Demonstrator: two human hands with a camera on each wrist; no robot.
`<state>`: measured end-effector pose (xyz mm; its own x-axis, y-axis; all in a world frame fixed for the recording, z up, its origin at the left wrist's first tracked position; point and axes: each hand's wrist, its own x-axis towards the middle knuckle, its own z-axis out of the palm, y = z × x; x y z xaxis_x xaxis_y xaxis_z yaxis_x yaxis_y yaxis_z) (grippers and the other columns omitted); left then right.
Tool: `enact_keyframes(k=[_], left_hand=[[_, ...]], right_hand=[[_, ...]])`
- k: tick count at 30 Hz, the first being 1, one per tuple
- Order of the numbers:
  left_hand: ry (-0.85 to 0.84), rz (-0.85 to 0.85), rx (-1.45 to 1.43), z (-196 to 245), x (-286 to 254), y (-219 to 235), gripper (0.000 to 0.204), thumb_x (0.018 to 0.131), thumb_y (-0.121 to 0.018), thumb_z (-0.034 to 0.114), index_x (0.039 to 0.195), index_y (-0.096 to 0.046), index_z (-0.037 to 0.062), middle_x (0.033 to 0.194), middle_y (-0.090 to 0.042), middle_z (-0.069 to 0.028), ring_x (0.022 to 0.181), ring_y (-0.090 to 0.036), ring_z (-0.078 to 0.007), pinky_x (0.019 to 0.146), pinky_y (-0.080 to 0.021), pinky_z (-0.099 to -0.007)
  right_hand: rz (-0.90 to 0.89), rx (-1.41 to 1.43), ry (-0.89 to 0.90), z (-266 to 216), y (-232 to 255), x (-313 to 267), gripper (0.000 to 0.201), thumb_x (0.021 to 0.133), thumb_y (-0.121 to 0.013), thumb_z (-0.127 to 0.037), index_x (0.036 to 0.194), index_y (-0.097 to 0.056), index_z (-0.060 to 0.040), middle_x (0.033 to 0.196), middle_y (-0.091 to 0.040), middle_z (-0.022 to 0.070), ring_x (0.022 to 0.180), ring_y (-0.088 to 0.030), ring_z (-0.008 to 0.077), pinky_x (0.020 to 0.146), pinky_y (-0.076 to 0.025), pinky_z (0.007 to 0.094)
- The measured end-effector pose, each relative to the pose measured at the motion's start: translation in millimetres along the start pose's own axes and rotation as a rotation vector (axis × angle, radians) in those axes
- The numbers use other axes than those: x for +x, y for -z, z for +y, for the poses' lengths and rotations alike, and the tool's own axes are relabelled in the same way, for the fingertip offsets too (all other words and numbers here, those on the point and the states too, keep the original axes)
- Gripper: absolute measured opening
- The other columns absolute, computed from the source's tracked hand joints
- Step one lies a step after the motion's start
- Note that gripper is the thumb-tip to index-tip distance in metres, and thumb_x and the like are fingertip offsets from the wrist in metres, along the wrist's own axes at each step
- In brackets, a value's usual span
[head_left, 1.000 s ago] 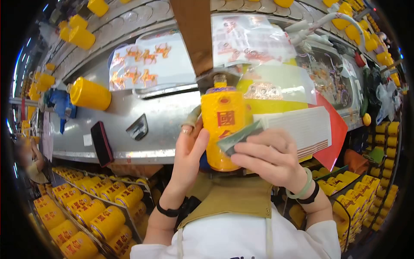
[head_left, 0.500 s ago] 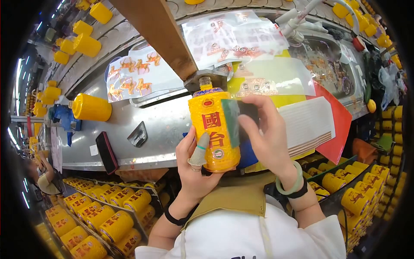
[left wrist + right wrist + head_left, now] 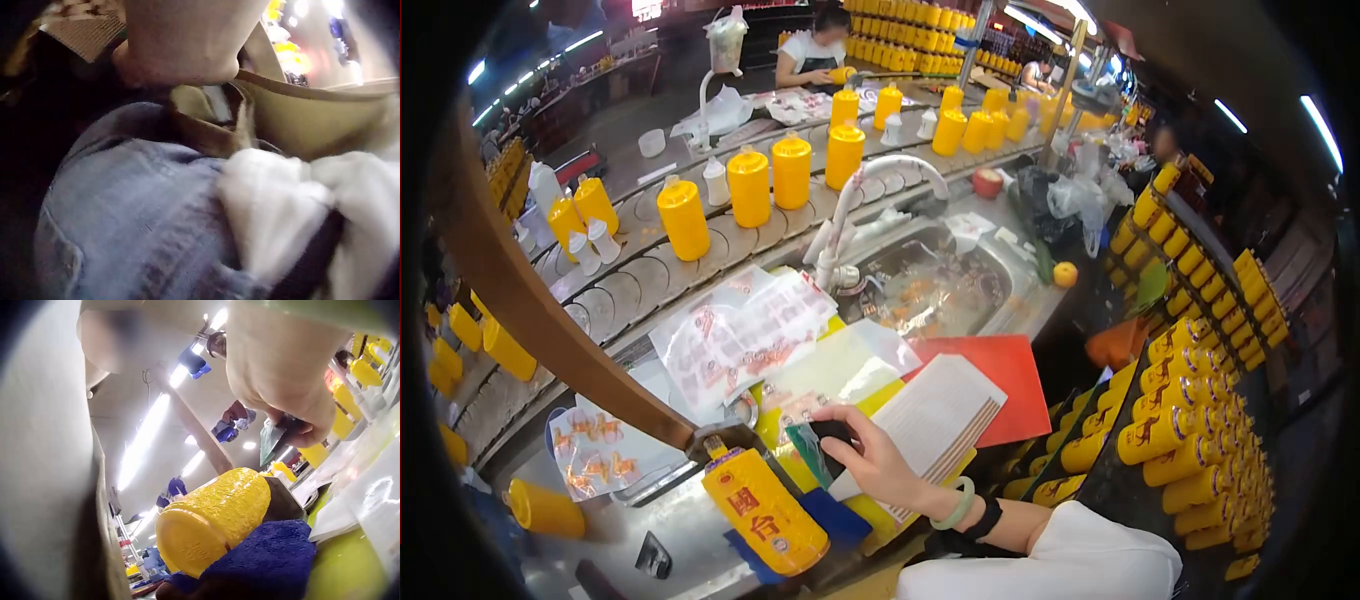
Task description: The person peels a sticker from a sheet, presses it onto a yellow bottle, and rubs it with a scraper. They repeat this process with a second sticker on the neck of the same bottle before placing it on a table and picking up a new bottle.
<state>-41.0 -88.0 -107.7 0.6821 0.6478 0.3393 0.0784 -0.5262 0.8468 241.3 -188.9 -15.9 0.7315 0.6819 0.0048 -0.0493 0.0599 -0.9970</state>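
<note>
My right hand (image 3: 870, 455) pinches a thin green sheet (image 3: 803, 452) together with a black flat piece, apart from the bottle. In the right wrist view the same hand (image 3: 281, 369) is raised above the yellow bottle (image 3: 219, 515). That bottle (image 3: 765, 515), with red characters, lies on a blue cloth (image 3: 837, 515), its neck at a metal bracket (image 3: 725, 440) on a wooden post. My left hand (image 3: 187, 44) shows only its base, low over jeans and an apron in the left wrist view; its fingers are hidden.
White sheets (image 3: 940, 415), a red sheet (image 3: 990, 385) and decal sheets (image 3: 740, 335) cover the bench. A sink (image 3: 930, 280) with a curved faucet stands behind them. Yellow bottles line a conveyor (image 3: 650, 255); stacked bottles (image 3: 1190, 440) fill the right side.
The view has swung to the right. The left hand has let go of the bottle and dropped out of the head view. The right hand has drawn the green sheet away from the bottle's side.
</note>
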Motion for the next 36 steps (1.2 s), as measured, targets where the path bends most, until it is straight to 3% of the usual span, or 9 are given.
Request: enact_keyframes(k=[6,11,15,25,27,31,34,35,36], left_hand=[[0.063,-0.030,0.034,-60.0,27.5,-28.8,0.053,0.103,-0.061,0.045,0.106,-0.073,-0.0068,0.099,-0.074,-0.0219,0.094,-0.071,-0.0336,0.088,-0.054,-0.0435],[0.001,-0.122,0.118,-99.9,125.2,-22.5,0.051,0.100,-0.065,0.044,0.106,-0.073,-0.0068,0.097,-0.075,-0.0218,0.092,-0.072,-0.0333,0.087,-0.055,-0.0432],[0.023,-0.198,0.202,-108.2,159.7,-3.1,0.051,0.099,-0.067,0.043,0.106,-0.073,-0.0067,0.096,-0.075,-0.0218,0.091,-0.072,-0.0331,0.086,-0.055,-0.0430],[0.326,-0.271,0.361,-164.5,34.7,-6.7,0.049,0.094,-0.074,0.041,0.105,-0.073,-0.0067,0.092,-0.075,-0.0218,0.089,-0.073,-0.0326,0.082,-0.056,-0.0424],[0.397,-0.312,0.391,-156.8,-0.9,-0.7,0.049,0.093,-0.075,0.041,0.105,-0.074,-0.0067,0.092,-0.075,-0.0218,0.089,-0.074,-0.0325,0.082,-0.056,-0.0423],[0.506,-0.394,0.465,-143.2,-55.2,24.2,0.049,0.091,-0.078,0.040,0.105,-0.074,-0.0067,0.091,-0.075,-0.0217,0.088,-0.074,-0.0323,0.081,-0.057,-0.0421],[0.669,-0.440,0.573,-120.1,-126.3,83.0,0.049,0.089,-0.080,0.040,0.105,-0.074,-0.0067,0.090,-0.076,-0.0217,0.087,-0.075,-0.0322,0.080,-0.057,-0.0419],[0.537,-0.413,0.603,-45.5,-77.2,91.4,0.042,0.097,-0.070,0.032,0.093,-0.072,-0.0098,0.074,-0.072,-0.0229,0.071,-0.074,-0.0304,0.069,-0.055,-0.0394],[0.731,-0.328,0.104,40.6,-28.2,108.1,0.031,0.102,-0.063,0.019,0.097,-0.072,-0.0104,0.081,-0.076,-0.0198,0.075,-0.074,-0.0238,0.071,-0.056,-0.0339]], right_hand=[[-0.024,0.051,-0.002,-10.6,-2.4,19.4,0.037,0.104,-0.059,-0.002,0.141,-0.052,-0.0029,0.126,-0.061,0.0049,0.116,-0.058,0.0106,0.101,-0.049,0.0284],[-0.030,0.092,0.009,-18.9,-15.9,52.6,0.036,0.104,-0.059,-0.004,0.140,-0.055,-0.0033,0.129,-0.062,0.0049,0.119,-0.059,0.0115,0.103,-0.049,0.0294],[-0.071,0.092,0.072,-49.8,-30.8,67.0,0.035,0.104,-0.060,-0.004,0.139,-0.055,-0.0033,0.128,-0.062,0.0048,0.118,-0.059,0.0105,0.104,-0.049,0.0291],[-0.221,0.201,0.149,-29.8,-59.2,43.5,0.035,0.103,-0.058,0.001,0.138,-0.055,-0.0024,0.128,-0.061,0.0043,0.117,-0.058,0.0100,0.103,-0.048,0.0279],[-0.142,0.154,0.164,-34.8,-54.3,22.3,0.036,0.103,-0.057,0.003,0.139,-0.054,-0.0020,0.130,-0.061,0.0046,0.119,-0.058,0.0110,0.105,-0.047,0.0276],[0.033,0.113,0.190,-47.7,-35.0,-13.0,0.033,0.101,-0.061,0.000,0.134,-0.060,-0.0038,0.119,-0.064,0.0030,0.109,-0.060,0.0105,0.095,-0.051,0.0268],[0.156,0.067,0.180,-43.4,-22.1,-29.0,0.033,0.100,-0.061,0.000,0.133,-0.060,-0.0041,0.119,-0.063,0.0030,0.109,-0.060,0.0104,0.093,-0.050,0.0257],[0.169,0.010,0.207,-40.4,-17.7,-32.2,0.033,0.100,-0.060,0.000,0.133,-0.059,-0.0039,0.120,-0.062,0.0032,0.108,-0.059,0.0106,0.092,-0.050,0.0255],[0.108,0.171,0.096,-29.6,-31.1,-44.1,0.033,0.101,-0.060,-0.002,0.133,-0.058,-0.0036,0.121,-0.062,0.0030,0.108,-0.059,0.0107,0.092,-0.049,0.0256]])
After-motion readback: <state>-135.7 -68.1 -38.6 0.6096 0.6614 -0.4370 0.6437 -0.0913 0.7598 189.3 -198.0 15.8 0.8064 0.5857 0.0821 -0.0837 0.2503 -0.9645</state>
